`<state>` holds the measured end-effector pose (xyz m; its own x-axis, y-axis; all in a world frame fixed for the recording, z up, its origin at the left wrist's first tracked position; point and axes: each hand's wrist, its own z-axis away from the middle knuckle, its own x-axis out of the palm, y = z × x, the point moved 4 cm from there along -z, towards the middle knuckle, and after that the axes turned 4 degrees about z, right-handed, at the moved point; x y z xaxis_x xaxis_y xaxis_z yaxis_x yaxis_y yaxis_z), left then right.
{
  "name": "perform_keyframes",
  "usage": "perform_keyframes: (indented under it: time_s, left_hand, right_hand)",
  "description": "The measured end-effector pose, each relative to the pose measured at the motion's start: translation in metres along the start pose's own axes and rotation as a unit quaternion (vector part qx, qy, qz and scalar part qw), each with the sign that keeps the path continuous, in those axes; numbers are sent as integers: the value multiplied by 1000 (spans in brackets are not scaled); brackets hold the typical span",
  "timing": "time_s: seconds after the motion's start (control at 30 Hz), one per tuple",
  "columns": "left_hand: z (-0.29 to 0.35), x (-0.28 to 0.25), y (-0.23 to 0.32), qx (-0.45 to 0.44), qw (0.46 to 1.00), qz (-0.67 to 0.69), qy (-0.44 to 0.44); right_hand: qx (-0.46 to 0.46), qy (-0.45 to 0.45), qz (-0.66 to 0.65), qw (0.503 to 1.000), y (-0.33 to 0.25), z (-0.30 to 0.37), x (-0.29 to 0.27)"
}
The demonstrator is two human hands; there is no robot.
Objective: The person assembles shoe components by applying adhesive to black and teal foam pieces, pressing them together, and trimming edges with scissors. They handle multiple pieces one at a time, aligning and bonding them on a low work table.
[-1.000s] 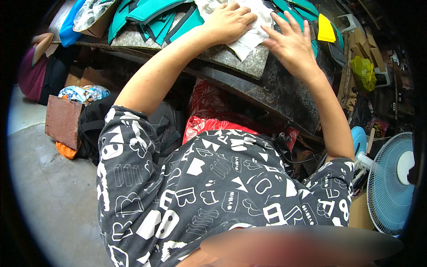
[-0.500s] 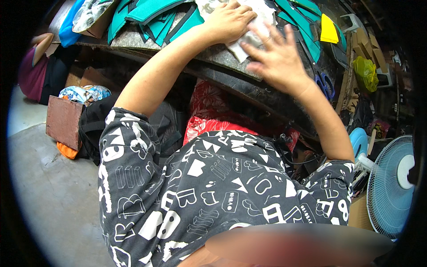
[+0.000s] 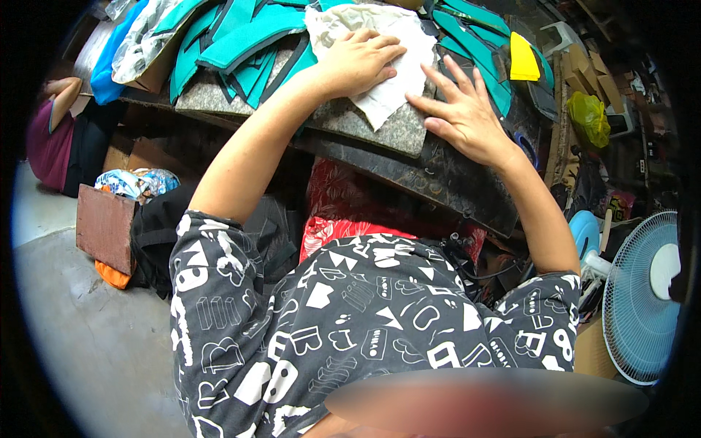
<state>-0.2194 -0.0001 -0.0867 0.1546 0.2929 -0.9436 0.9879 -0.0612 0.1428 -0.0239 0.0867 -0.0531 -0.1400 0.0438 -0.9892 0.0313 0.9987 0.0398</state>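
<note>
A white cloth (image 3: 409,47) lies spread over a speckled grey stone slab (image 3: 219,98) on the workbench. My left hand (image 3: 361,62) rests flat on the cloth with its fingers stretched out. Just right of the cloth is my right hand (image 3: 464,117), its fingers spread and the thumb side close to the cloth's edge; I cannot tell if it touches. Curved teal pieces with dark backing (image 3: 252,40) are heaped to the left of the cloth. More teal strips (image 3: 482,51) lie beyond my right hand.
A yellow piece (image 3: 523,58) sits at the bench's right. Blue-handled scissors (image 3: 526,146) lie partly behind my right wrist. A fan (image 3: 642,299) stands at the lower right. Another person (image 3: 55,139) is at the far left. Red patterned fabric (image 3: 336,226) hangs in front of me.
The cloth is now flatter and more spread out. My left hand lies lower on it, opened out. My right hand has come down beside the slab and is less blurred.
</note>
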Motion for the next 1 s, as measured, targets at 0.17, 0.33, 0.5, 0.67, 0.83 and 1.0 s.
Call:
perform_keyframes:
  time_s: [0.17,0.33,0.5,0.67,0.83,1.0]
  left_hand:
    - [-3,-3,1,-16,999,8,-33]
    - [2,-8,1,2,998,55,-30]
    - [2,-13,5,1,997,65,-30]
    - [11,-45,35,-9,998,55,35]
    - [42,-78,48,-271,954,-65,110]
    - [57,-65,45,-254,965,-34,63]
  right_hand:
    - [12,96,-203,974,37,-12,-21]
    - [88,9,43,995,40,-31,14]
    - [157,28,131,979,65,-38,5]
    - [166,131,1,977,83,-63,-23]
    - [172,140,-243,944,82,-93,-4]
    - [167,119,-242,948,61,-113,10]
